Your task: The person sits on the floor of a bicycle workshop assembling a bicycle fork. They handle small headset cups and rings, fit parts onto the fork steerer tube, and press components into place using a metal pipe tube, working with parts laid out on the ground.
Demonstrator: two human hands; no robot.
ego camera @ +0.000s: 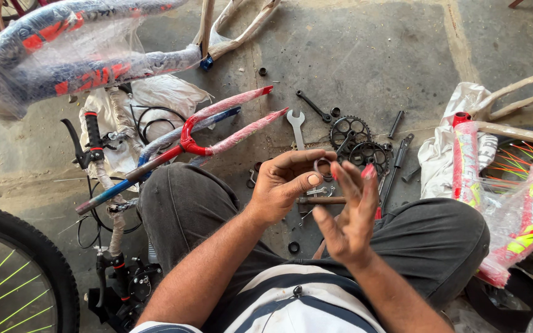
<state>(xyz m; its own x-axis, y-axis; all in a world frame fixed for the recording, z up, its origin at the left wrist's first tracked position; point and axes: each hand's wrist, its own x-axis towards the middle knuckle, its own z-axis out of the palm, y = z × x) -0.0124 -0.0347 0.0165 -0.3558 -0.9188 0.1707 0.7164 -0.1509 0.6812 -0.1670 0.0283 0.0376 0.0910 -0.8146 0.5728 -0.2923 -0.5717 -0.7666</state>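
Raised above the lap, the left hand point(285, 182) pinches a small grey metal ring point(322, 166) between thumb and fingertips; the right hand point(348, 213) is spread open beside it, holding nothing. A loose pinch could drop it — among 2 black chainrings point(359, 143) on the concrete floor point(365, 55), likely hard to find.

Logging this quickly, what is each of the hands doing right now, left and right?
Left hand: closed, pinching a small round grey metal ring between thumb and fingers.
Right hand: open, fingers spread, holding nothing, fingertips beside the ring.
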